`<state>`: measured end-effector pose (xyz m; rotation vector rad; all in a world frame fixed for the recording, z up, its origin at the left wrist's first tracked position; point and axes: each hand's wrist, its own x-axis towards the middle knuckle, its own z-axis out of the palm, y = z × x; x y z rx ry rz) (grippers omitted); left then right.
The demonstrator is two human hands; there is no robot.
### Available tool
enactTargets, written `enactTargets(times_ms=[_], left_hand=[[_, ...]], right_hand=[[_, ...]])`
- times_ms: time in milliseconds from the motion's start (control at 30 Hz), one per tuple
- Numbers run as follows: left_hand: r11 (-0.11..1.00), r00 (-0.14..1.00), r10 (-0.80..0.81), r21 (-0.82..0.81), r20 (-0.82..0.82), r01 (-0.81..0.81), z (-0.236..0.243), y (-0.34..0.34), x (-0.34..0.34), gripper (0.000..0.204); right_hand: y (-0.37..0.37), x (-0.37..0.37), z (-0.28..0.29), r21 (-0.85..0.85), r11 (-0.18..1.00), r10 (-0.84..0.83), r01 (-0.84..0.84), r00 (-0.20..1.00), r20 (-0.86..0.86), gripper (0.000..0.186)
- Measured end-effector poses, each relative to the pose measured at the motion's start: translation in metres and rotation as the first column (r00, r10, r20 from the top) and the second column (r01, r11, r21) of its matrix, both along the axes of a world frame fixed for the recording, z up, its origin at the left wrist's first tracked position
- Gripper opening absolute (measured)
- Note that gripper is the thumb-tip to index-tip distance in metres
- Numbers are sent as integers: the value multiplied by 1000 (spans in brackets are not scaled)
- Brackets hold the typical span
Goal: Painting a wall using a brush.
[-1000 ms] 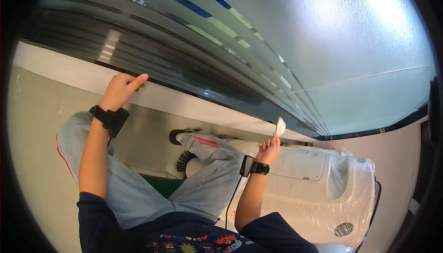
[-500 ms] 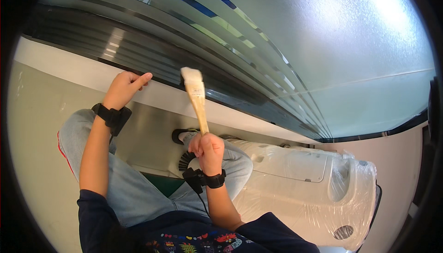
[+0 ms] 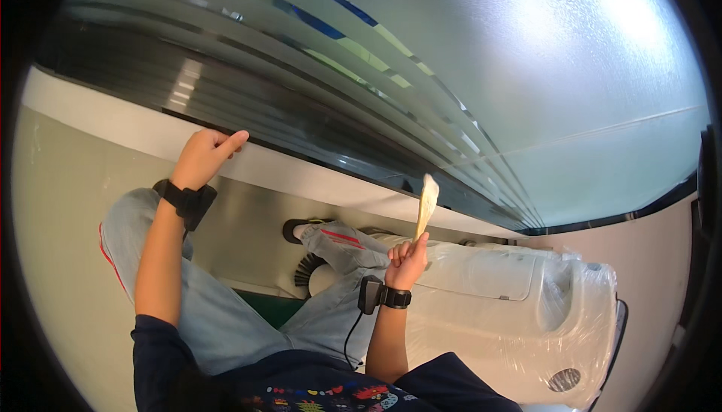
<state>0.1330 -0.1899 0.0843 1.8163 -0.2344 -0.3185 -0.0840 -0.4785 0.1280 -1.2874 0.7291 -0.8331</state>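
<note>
My left hand (image 3: 207, 155) has curled fingers and its thumb at the dark lower edge (image 3: 192, 122) of a glass pane; what the fingertips hold, if anything, is hidden. My right hand (image 3: 406, 265) is closed round the wooden handle of a flat brush (image 3: 426, 205) with pale bristles, held upright and seen nearly edge-on. The bristle tip overlaps the dark band at the glass's lower edge; whether it touches is unclear. Above stretches the frosted pane (image 3: 594, 74) with curved clear stripes, over a white ledge (image 3: 98, 104).
A white moulded unit (image 3: 489, 337) wrapped in plastic film fills the lower right. My bent legs (image 3: 226, 314) in jeans are below, near a round brush with black bristles (image 3: 307, 268) on the lower surface. A pale wall (image 3: 654, 262) stands at the right.
My right hand and brush swung left to the middle half a second ago and are now back to the right, somewhat lower than at first. My left hand has shifted slightly down and right.
</note>
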Motion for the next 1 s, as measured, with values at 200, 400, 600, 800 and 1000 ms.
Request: enactTargets(times_ms=[200, 400, 600, 800, 1000], left_hand=[[999, 1000, 20, -32, 21, -19, 0, -1, 1, 51], [997, 999, 34, -65, 22, -32, -2, 2, -1, 49], [997, 999, 27, -77, 25, -25, 0, 1, 0, 50], [997, 1000, 21, -78, 12, -20, -7, 2, 0, 49], [995, 999, 46, -85, 8, -45, 1, 0, -2, 46]], right_hand=[[-4, 11, 83, -290, 951, 199, -107, 929, 312, 46], [-37, 37, 177, -357, 889, 433, -286, 777, 457, 47], [-55, 32, 125, 72, 897, 425, -436, 896, 130, 51], [-82, 5, 135, 230, 889, 420, -395, 905, -70, 51], [-106, 10, 243, -111, 923, 380, -369, 917, 116, 45]])
